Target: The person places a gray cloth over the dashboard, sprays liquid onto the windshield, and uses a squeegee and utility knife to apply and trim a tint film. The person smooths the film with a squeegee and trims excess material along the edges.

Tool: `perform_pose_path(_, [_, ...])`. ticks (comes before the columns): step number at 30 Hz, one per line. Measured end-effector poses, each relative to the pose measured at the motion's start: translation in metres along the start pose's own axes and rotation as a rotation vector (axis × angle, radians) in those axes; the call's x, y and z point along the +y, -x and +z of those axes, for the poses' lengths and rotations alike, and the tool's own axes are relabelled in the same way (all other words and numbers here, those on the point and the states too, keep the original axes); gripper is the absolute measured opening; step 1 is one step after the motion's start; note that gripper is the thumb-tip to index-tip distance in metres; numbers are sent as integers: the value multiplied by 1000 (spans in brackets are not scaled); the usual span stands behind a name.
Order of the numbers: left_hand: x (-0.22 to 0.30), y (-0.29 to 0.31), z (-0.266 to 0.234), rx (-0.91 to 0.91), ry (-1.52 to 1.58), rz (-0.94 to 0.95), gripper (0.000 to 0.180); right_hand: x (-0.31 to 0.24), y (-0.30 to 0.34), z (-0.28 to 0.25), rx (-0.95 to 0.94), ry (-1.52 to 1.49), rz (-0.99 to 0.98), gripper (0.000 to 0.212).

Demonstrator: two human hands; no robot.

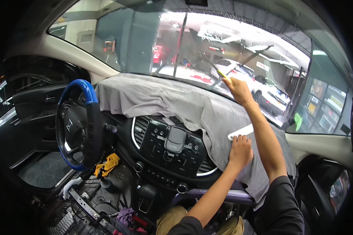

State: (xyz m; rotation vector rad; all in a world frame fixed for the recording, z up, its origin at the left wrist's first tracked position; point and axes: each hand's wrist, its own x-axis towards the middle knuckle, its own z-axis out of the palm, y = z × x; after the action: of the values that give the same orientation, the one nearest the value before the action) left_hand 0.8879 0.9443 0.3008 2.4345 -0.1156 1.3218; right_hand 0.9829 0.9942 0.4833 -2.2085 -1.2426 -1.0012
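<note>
My right hand (239, 92) is raised to the windshield (141, 39), its fingers wrapped round a slim yellow-handled tool (222, 74). The tool's dark, narrow end points up and left at the glass; whether it touches cannot be made out. Lower down, my left hand (241, 150) rests on the dashboard with its fingers bent over the near edge of a flat white strip (239, 133). Part of that strip is hidden behind my right forearm. A grey cloth (157, 94) covers the dashboard top and hangs down over the right side. Droplets and streaks show on the windshield.
A steering wheel (91, 125) with a blue-and-black rim stands at the left. On the centre console are a phone holder (175, 139) and gear lever (147, 191). A yellow cloth (108, 164), dark bottle (107, 184) and purple cloth (125, 216) lie lower left. Parked cars (270, 96) show outside.
</note>
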Motion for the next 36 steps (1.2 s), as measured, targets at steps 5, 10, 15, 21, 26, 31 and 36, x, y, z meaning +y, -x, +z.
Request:
perform_pose_path(5, [-4, -3, 5, 13, 4, -25, 21, 47, 90, -44, -338, -212, 135, 28])
perform_pose_path(10, [-1, -1, 10, 64, 27, -11, 20, 93, 167, -73, -293, -45, 477, 55])
perform_pose_path(15, [-3, -2, 7, 76, -6, 1, 21, 112, 203, -86, -286, 203, 726, 61])
perform_pose_path(21, [-2, -2, 10, 114, -17, 29, 20, 112, 246, -99, -287, -134, 605, 42])
perform_pose_path(26, [-8, -1, 12, 123, -13, 52, 16, 68, 283, -123, -259, -629, 689, 29])
perform_pose_path(31, [-3, -3, 1, 60, 509, -59, 23, 51, 344, -149, -311, -645, 798, 31])
perform_pose_path(36, [36, 23, -34, -365, 1234, -237, 43, 32, 393, -150, -260, -574, 949, 39])
